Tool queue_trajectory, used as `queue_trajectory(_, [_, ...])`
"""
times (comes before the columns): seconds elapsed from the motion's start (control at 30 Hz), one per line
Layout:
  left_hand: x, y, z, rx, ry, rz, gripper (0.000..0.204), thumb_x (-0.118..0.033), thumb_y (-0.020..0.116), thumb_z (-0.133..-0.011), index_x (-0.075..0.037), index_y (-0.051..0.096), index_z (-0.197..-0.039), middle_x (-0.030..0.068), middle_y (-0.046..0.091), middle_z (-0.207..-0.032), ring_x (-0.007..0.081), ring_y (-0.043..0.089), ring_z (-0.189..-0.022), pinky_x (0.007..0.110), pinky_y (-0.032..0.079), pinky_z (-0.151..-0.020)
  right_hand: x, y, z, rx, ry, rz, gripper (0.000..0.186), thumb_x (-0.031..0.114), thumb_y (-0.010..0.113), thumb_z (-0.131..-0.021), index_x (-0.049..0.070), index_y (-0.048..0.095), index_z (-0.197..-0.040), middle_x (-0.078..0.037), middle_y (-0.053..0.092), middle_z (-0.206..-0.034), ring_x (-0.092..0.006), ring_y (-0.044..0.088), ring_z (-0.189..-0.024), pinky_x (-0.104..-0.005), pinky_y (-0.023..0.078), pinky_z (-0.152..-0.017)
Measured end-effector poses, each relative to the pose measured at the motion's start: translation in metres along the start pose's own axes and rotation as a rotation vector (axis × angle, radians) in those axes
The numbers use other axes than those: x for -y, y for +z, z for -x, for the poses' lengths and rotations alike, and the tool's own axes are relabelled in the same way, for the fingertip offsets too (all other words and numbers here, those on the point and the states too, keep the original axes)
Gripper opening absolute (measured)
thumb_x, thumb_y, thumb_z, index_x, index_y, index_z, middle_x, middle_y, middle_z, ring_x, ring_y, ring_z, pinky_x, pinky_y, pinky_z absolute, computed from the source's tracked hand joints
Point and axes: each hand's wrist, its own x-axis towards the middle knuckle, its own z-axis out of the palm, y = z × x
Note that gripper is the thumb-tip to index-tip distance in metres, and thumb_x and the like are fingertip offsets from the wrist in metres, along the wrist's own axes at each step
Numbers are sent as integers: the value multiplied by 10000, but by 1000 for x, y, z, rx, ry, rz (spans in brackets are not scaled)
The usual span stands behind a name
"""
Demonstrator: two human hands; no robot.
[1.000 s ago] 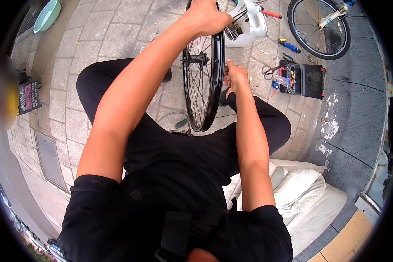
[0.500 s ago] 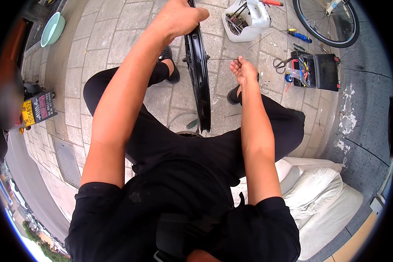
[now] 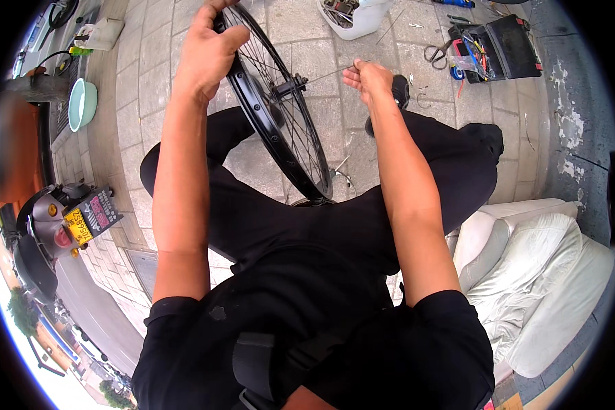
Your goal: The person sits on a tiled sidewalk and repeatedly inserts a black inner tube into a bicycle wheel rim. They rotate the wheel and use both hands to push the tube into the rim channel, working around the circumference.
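A black bicycle wheel without a tyre stands tilted between my knees, its spokes and hub showing. My left hand is closed around the far upper part of the rim, with the thumb over its outer side. To the right of the hub, my right hand pinches a thin metal spoke by its end. This spoke stretches from the hub end to my fingertips, slanting slightly upward.
A white cut-open jug with metal parts stands beyond the wheel. At the right lie scissors and an open black toolbox. A pale green basin and parked scooter are left; a pale-covered seat is near right.
The wheel has turned from nearly edge-on to tilted, its top swinging left with my left hand, so the spokes now show. My right hand still holds the spoke. The whole view has shifted.
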Motion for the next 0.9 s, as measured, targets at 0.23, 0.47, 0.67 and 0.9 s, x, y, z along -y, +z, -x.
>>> queue_trajectory(0.23, [10,-14,0,14,71,-6,572,-40,674,-835,-24,626,-1405,115,540,-1426,189,513,-1230,283,380,-1065,-10,-3,7,9,10,-54,212,72,688,-983,-121,616,-1034,-177,687,-931,-272,746,-764,-368,652,-631])
queue_trajectory(0.47, [10,-13,-1,-6,125,-42,566,-31,671,-842,-9,622,-1406,165,479,-1559,247,435,-1438,332,305,-1190,7,-4,4,-26,-76,-85,258,130,733,-967,-101,621,-1003,-162,691,-887,-255,739,-726,-363,647,-626])
queue_trajectory(0.67, [6,-6,-1,3,103,7,561,4,669,-842,1,620,-1401,140,524,-1507,216,488,-1367,314,355,-1149,41,-9,5,59,-379,-22,228,164,706,-1003,-58,677,-962,-120,716,-866,-195,734,-718,-295,611,-640])
queue_trajectory(0.9, [2,-8,7,31,53,136,627,87,595,-861,77,467,-1475,178,405,-1583,323,601,-1352,361,483,-1089,59,18,50,94,-644,214,224,167,674,-1024,-52,719,-1007,-105,730,-849,-173,736,-723,-285,582,-610])
